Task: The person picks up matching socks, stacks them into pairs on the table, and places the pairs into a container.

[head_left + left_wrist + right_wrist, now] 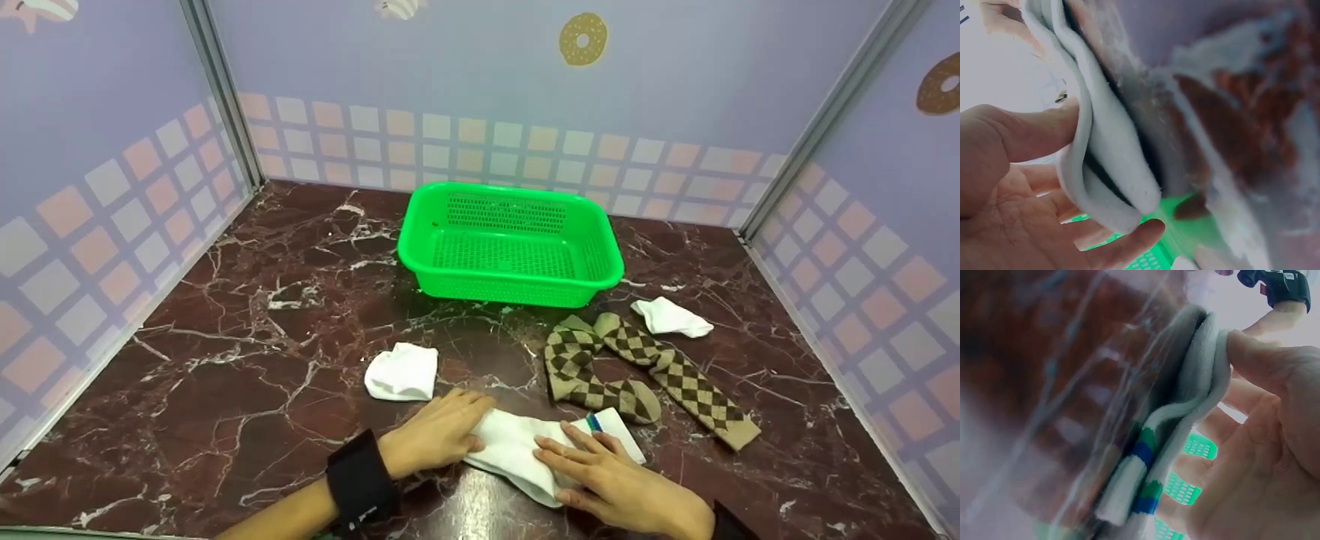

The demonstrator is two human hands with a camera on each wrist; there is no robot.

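Note:
A pair of white socks lies flat near the front of the table, one layered on the other. Their cuffs carry green and blue stripes, plain in the right wrist view. My left hand rests at the socks' left end, its thumb against the upper layer and its fingers reaching past the edge. Across the part near the cuffs, my right hand presses down with its fingers spread. Both layers' edges show beside the right thumb.
A green plastic basket stands at the back. To the right lie two brown checkered socks and a white bundle of cloth. Another white folded cloth is left of centre. Patterned walls enclose the marbled table.

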